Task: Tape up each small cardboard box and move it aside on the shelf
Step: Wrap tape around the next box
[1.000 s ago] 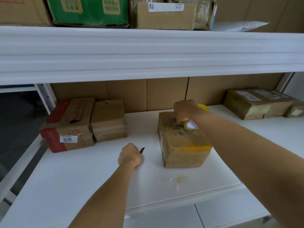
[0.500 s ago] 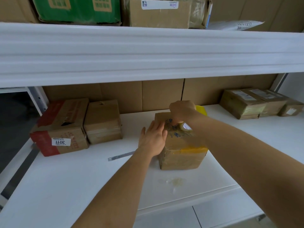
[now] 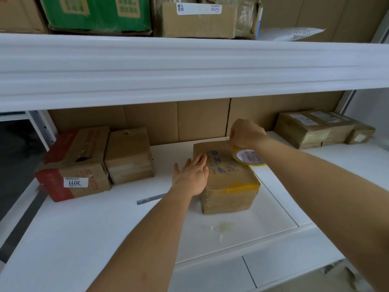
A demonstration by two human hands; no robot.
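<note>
The left hand point(image 3: 192, 175) lies flat with straight fingers against the left top edge of the cardboard box point(image 3: 228, 182), much as it did half a second ago; a second ago it was curled on the shelf around the thin metal cutter point(image 3: 152, 198), which now lies loose on the shelf just left of that forearm. The right hand point(image 3: 246, 133) grips the roll of yellow tape point(image 3: 249, 158), fingers curled over it, and the roll has shifted from the far left part of the box top toward its right edge, so more of its pale label face shows. Whether a strip of tape runs from the roll to the box is hard to tell.

The box stands near the middle of the white shelf point(image 3: 84, 239), with a yellow band of tape along its near top edge. A faint yellowish stain point(image 3: 221, 226) marks the shelf in front of it. To the left sit a red and brown box point(image 3: 73, 165) with a white label and a plain brown box point(image 3: 129, 154) touching it. At the far right lies a cluster of taped parcels point(image 3: 322, 129). Brown cardboard sheets line the back. The upper shelf point(image 3: 189, 66) carries a green box point(image 3: 94, 13), brown boxes and a white mailer.
</note>
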